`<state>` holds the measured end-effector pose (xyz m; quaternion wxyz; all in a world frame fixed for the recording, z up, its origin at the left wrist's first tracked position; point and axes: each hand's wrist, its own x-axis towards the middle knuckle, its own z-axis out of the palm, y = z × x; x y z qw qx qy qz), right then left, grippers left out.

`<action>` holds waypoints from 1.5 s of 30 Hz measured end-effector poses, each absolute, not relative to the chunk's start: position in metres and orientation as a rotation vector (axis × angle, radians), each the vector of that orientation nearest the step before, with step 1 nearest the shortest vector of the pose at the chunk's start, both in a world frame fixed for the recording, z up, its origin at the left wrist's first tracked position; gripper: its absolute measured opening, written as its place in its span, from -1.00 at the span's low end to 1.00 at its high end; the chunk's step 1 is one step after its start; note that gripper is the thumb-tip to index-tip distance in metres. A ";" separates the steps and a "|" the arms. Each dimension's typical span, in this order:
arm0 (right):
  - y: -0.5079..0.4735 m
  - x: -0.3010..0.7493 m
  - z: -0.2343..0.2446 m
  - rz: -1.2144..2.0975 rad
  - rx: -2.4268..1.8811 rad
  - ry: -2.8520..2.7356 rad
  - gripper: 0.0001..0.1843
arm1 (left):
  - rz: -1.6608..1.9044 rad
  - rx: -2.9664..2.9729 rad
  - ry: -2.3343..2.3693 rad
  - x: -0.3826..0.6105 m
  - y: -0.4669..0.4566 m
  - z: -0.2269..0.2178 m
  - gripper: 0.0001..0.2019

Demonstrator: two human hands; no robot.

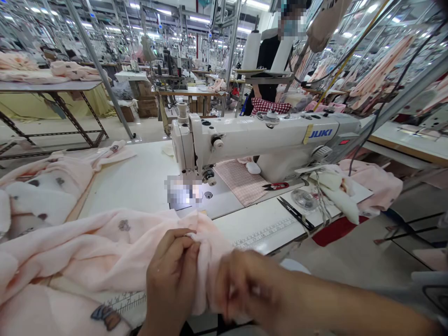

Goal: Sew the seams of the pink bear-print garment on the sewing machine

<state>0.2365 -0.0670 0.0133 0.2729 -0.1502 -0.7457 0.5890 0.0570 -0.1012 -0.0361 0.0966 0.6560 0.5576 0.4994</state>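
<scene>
Soft pink printed fabric lies bunched across the front left of the sewing table and hangs over its near edge. My left hand is closed on an edge of this fabric, thumb and fingers pinched together. Right beside it, my right hand is smeared by motion at the hanging part of the cloth; its fingers are curled, but whether they grip the cloth is unclear. Beyond both hands stands a white JUKI sewing machine, its needle area lit and blurred out.
Black scissors, red-handled thread snips and a clear round dish lie right of the machine bed. A printed ruler runs along the table edge. More pink fabric is piled at left. A person stands behind the machine.
</scene>
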 end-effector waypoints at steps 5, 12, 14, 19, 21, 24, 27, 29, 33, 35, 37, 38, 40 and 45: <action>-0.052 0.234 0.006 0.566 -0.473 -2.151 -0.72 | 1.452 1.825 1.496 0.062 -0.106 -0.028 -0.89; -0.045 0.219 0.003 0.234 -0.387 -2.208 -0.77 | 1.517 1.767 1.490 0.076 -0.112 -0.025 -0.88; -0.043 0.220 0.003 0.369 -0.411 -2.231 -0.77 | 1.504 1.849 1.517 0.077 -0.112 -0.027 -0.87; -0.039 0.226 0.011 0.579 -0.576 -2.388 -0.75 | 1.405 2.259 1.598 0.072 -0.112 -0.031 -0.83; -0.039 0.228 0.016 0.497 -0.604 -2.481 -0.72 | 1.378 2.369 1.621 0.070 -0.110 -0.031 -0.82; -0.037 0.228 0.022 0.339 -0.593 -2.570 -0.68 | 1.360 2.422 1.655 0.071 -0.109 -0.028 -0.81; -0.034 0.227 0.021 0.428 -0.604 -2.575 -0.67 | 1.316 2.440 1.672 0.073 -0.110 -0.026 -0.83; -0.035 0.226 0.019 0.692 -0.623 -2.493 -0.68 | 1.304 2.443 1.674 0.070 -0.110 -0.027 -0.83; -0.056 0.228 0.017 1.304 -0.408 -2.395 -0.74 | 1.341 2.365 1.839 0.051 -0.103 -0.029 -0.88; -0.070 0.230 0.020 1.407 -0.276 -2.425 -0.79 | 1.368 2.300 1.936 0.042 -0.097 -0.025 -0.92; -0.077 0.231 0.023 1.277 -0.281 -2.452 -0.87 | 1.350 2.294 1.901 0.038 -0.093 -0.016 -0.93; -0.077 0.232 0.025 1.136 -0.336 -2.488 -0.88 | 1.331 2.321 1.834 0.038 -0.091 -0.010 -0.92; -0.071 0.234 0.027 0.770 -0.504 -2.596 -0.80 | 1.254 2.407 1.685 0.038 -0.091 0.002 -0.88; -0.045 0.245 0.028 0.454 -0.820 -2.616 -0.82 | 1.100 2.062 1.822 0.030 -0.099 0.016 -0.84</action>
